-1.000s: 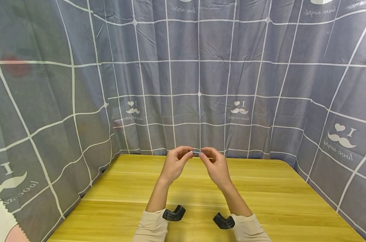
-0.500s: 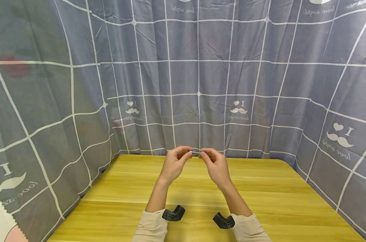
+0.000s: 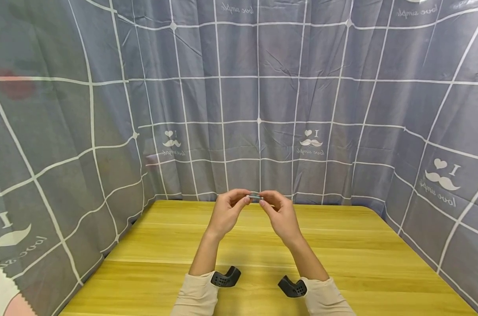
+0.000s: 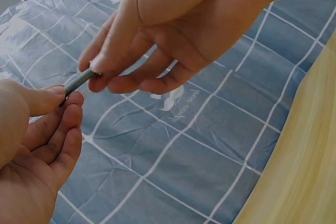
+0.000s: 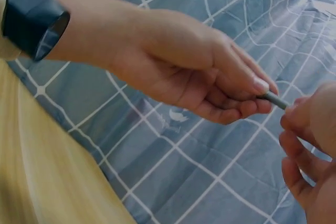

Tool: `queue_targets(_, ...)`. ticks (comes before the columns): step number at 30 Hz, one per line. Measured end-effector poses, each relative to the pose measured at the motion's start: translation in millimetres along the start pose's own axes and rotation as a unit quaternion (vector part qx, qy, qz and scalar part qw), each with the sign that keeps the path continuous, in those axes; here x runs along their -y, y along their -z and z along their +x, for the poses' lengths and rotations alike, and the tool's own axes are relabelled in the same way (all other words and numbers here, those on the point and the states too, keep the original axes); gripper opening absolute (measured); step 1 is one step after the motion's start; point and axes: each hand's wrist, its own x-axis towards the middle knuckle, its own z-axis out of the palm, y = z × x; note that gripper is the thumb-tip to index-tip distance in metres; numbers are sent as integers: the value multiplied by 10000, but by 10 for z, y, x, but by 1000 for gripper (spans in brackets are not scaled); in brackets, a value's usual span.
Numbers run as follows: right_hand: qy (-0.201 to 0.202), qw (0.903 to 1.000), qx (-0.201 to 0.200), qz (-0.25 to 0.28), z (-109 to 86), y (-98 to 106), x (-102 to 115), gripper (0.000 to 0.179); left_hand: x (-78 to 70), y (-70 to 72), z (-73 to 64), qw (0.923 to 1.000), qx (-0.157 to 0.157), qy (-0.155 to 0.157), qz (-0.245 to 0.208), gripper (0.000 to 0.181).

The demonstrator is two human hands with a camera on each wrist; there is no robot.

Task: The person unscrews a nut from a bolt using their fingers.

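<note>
A thin grey-green ridged rod [image 4: 79,81], resembling a screw or a tight coil spring, spans the gap between both hands' fingertips. My left hand [image 3: 228,215] pinches one end between thumb and fingers. At the other end, my right hand [image 3: 280,215] pinches with its thumb and forefinger. From the right wrist side, only a short middle stretch of the rod [image 5: 276,100] shows; the fingers hide its ends. Both hands are held up in front of me above the table's far part.
A yellow wood-grain table [image 3: 326,245] lies below the hands. Grey curtains [image 3: 278,101] with white grid lines enclose it at the back and sides. Black wrist devices [image 3: 226,277] sit at both cuffs. A pale cloth corner [image 3: 2,285] shows at lower left.
Both hands stay nearly in place on the rod, with slight shifts of the right fingertips. The head view has moved slightly.
</note>
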Motion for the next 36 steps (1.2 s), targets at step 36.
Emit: queue_targets(36,-115,9963,-187,832,1,18,58,22,-18,14,-1,10000,-17,-45,-14,16)
